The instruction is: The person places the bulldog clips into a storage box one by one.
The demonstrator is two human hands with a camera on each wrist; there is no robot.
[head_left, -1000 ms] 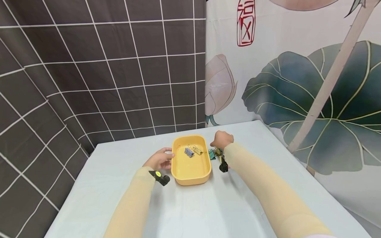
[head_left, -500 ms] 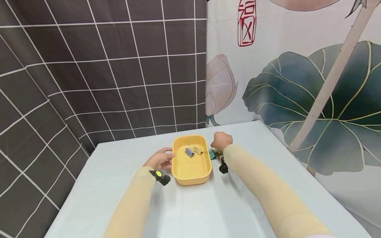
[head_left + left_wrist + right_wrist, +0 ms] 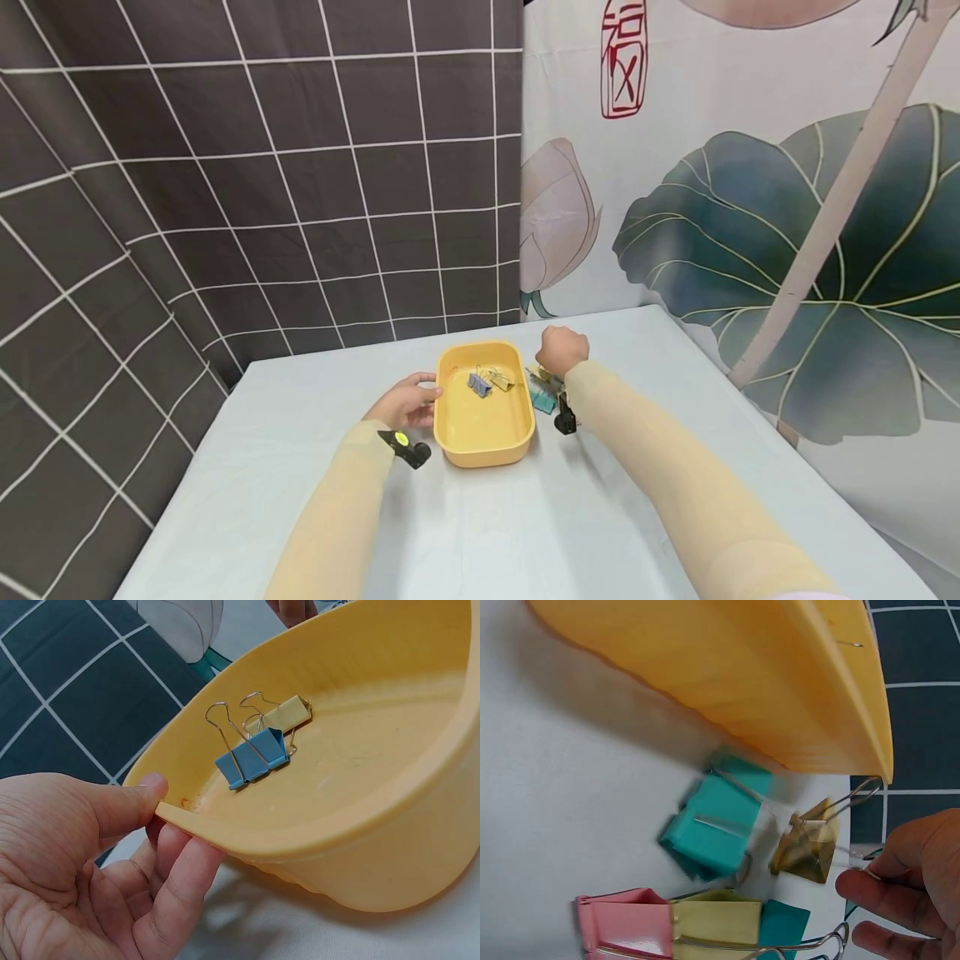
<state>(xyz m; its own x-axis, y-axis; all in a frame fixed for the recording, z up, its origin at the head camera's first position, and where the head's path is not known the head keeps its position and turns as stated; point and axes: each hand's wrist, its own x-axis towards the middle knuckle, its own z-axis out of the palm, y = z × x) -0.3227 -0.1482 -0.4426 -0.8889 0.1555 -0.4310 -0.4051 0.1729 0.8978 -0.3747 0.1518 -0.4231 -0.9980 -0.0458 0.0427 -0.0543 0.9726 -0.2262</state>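
My left hand (image 3: pixel 112 847) pinches the rim of a yellow plastic tub (image 3: pixel 345 840), thumb on top and fingers beneath. Inside the tub lie a blue binder clip (image 3: pixel 251 756) and a pale yellow binder clip (image 3: pixel 281 716). Just right of the tub, my right hand (image 3: pixel 922 881) pinches a wire handle of a golden-yellow binder clip (image 3: pixel 806 851) between thumb and forefinger. That clip is blurred and overlaps the tabletop's far edge in the right wrist view. Beside it a teal binder clip (image 3: pixel 716 825), also blurred, lies by the tub's wall.
A pink binder clip (image 3: pixel 626 922), an olive-yellow binder clip (image 3: pixel 716 926) and another teal clip (image 3: pixel 782 930) lie in a row near the right hand. The white-covered table (image 3: pixel 480 533) meets a dark gridded cloth (image 3: pixel 337 192) and a lotus-print cloth (image 3: pixel 570 208) behind.
The teal clip by the tub has shifted toward the front of the table. My right hand has risen slightly, with a yellow clip showing below it. My left hand still holds the rim.
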